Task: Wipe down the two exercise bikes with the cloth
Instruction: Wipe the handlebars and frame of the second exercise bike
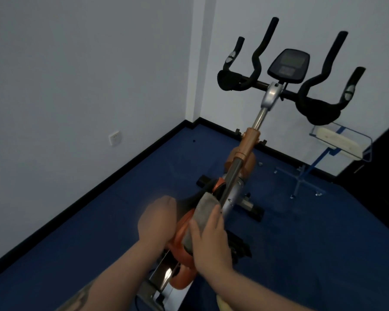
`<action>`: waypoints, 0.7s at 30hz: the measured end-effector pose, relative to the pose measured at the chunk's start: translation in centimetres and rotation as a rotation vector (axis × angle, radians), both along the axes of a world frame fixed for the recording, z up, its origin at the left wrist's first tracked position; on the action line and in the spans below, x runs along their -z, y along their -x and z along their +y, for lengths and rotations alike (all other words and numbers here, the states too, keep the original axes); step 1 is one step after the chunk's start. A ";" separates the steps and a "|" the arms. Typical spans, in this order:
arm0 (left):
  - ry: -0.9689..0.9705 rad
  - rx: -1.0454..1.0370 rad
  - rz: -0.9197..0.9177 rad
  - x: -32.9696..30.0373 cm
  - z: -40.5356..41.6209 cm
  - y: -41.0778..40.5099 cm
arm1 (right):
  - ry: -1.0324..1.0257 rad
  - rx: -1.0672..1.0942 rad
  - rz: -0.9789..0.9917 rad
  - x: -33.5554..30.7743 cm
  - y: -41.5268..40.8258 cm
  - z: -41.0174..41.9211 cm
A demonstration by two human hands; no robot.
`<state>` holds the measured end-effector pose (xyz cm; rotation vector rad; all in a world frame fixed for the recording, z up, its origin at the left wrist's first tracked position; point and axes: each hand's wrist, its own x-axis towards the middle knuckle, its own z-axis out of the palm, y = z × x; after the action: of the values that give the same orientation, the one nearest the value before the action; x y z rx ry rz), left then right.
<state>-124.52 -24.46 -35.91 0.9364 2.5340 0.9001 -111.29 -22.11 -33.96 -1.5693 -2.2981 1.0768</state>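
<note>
One orange and silver exercise bike (pixel 247 149) stands in the room's corner, its black handlebars (pixel 310 86) and console (pixel 289 65) at the upper right. A grey cloth (pixel 200 218) lies pressed on the orange frame, low beside the silver post. My right hand (pixel 211 245) lies flat on the cloth, fingers wrapped over it. My left hand (pixel 157 221) is curled around the orange frame just left of the cloth; it looks blurred. A second bike is not in view.
White walls (pixel 88 75) with a socket (pixel 114 138) close in on the left and back. Blue floor (pixel 99 221) surrounds the bike. A clear acrylic stand (pixel 337 144) holding a pale object stands at the right, near a dark panel.
</note>
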 end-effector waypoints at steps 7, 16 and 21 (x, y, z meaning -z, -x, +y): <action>-0.010 -0.041 0.009 0.2 0.3 0.2 | -0.003 0.026 -0.037 0.4 0.5 1.5; -0.019 -0.059 0.032 0.3 0.4 0.1 | 0.092 0.181 0.280 1.9 -1.8 -2.7; -0.021 -0.059 0.034 0.4 0.2 -0.1 | 0.262 0.260 0.241 1.2 1.2 3.8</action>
<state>-124.43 -24.30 -36.31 0.8952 2.5979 0.9373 -112.50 -18.32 -35.11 -1.6628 -1.7993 1.4493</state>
